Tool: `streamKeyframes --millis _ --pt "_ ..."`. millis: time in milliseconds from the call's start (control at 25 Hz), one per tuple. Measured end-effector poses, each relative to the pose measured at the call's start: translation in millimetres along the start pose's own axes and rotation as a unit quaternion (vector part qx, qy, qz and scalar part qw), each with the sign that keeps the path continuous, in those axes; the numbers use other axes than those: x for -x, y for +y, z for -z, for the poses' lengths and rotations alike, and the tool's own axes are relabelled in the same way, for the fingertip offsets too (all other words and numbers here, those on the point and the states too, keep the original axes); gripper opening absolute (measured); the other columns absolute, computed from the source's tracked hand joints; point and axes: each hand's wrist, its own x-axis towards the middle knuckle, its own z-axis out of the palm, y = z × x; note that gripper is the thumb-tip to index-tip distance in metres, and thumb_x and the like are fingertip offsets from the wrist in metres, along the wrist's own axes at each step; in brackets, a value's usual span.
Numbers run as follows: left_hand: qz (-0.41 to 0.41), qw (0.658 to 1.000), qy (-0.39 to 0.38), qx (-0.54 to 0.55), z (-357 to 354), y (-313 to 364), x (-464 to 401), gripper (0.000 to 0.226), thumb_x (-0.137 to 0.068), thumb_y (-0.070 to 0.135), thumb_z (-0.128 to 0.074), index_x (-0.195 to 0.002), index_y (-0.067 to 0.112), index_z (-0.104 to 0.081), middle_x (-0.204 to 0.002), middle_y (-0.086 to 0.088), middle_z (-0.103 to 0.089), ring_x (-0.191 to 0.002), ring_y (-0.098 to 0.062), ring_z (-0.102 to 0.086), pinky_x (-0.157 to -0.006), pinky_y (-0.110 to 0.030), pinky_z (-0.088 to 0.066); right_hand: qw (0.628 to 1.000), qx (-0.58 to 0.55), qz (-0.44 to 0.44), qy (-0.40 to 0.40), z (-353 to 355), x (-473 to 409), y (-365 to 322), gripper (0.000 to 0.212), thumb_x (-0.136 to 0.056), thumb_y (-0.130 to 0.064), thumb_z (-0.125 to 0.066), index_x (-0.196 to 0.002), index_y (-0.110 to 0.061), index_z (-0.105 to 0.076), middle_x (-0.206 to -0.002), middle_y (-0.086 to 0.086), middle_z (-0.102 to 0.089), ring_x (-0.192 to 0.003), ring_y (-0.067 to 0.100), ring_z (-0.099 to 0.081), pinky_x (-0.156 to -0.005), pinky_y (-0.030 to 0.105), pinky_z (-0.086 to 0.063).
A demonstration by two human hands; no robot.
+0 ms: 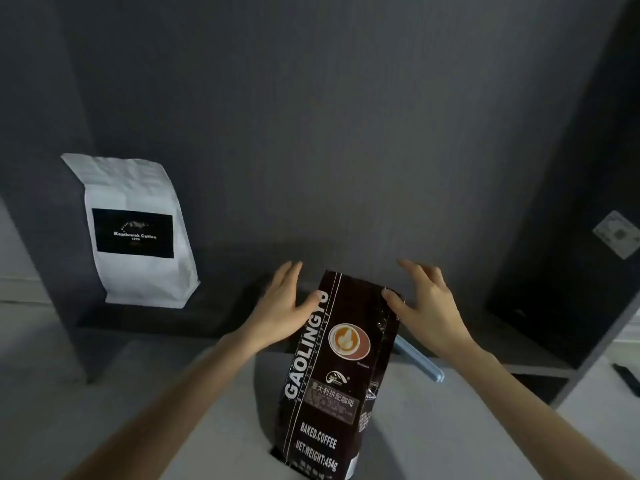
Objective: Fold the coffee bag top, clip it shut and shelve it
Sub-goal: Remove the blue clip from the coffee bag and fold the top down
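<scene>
A tall dark-brown coffee bag [332, 375] with white lettering stands upright on the pale counter [173, 410] in front of me. My left hand [287, 303] is at the bag's upper left corner, fingers spread, thumb touching the edge. On the other side, my right hand [420, 299] has its thumb at the upper right corner and its fingers apart. Neither hand is closed around the bag. A light-blue clip [420, 362] lies on the counter behind the bag, partly hidden by it and by my right forearm.
A white coffee bag [135, 233] with a black label stands on the dark shelf [221, 317] at the left. The shelf's dark back wall rises ahead. A dark side panel [571, 237] with a small sticker closes the right side.
</scene>
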Motion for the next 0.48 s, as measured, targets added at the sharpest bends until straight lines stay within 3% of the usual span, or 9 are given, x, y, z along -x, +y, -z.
streamKeyframes --millis 120,240,480 --pt "-0.001 0.999 -0.013 0.039 -7.7 -1.0 -2.4 0.060 -0.089 0.035 -0.045 -0.139 0.016 -0.017 -0.151 -0.007 -0.022 -0.137 -0.020 -0.024 -0.112 -0.047 -0.026 1.000 -0.012 -0.011 0.000 -6.1 1.7 4.9 0.050 -0.084 -0.032 -0.056 -0.129 -0.020 -0.039 -0.129 0.012 -0.046 -0.086 0.017 -0.053 -0.079 0.034 -0.049" --pt "-0.022 0.997 -0.034 0.072 -16.0 -1.3 0.4 0.057 -0.090 0.032 -0.044 -0.138 0.016 -0.020 -0.148 -0.006 -0.030 -0.134 -0.019 -0.031 -0.112 -0.045 -0.029 0.999 -0.030 -0.023 -0.009 -13.7 7.2 10.4 0.041 -0.084 -0.029 -0.056 -0.122 -0.016 -0.048 -0.121 0.012 -0.052 -0.095 0.024 -0.058 -0.084 0.042 -0.052" --pt "-0.044 0.995 -0.029 0.087 -17.8 2.8 7.6 0.055 -0.090 0.027 -0.045 -0.139 0.015 -0.020 -0.147 -0.008 -0.034 -0.131 -0.020 -0.036 -0.111 -0.043 -0.031 0.997 -0.067 -0.037 0.005 -15.0 12.2 6.6 0.032 -0.085 -0.026 -0.057 -0.115 -0.014 -0.055 -0.112 0.013 -0.055 -0.098 0.028 -0.059 -0.088 0.044 -0.051"
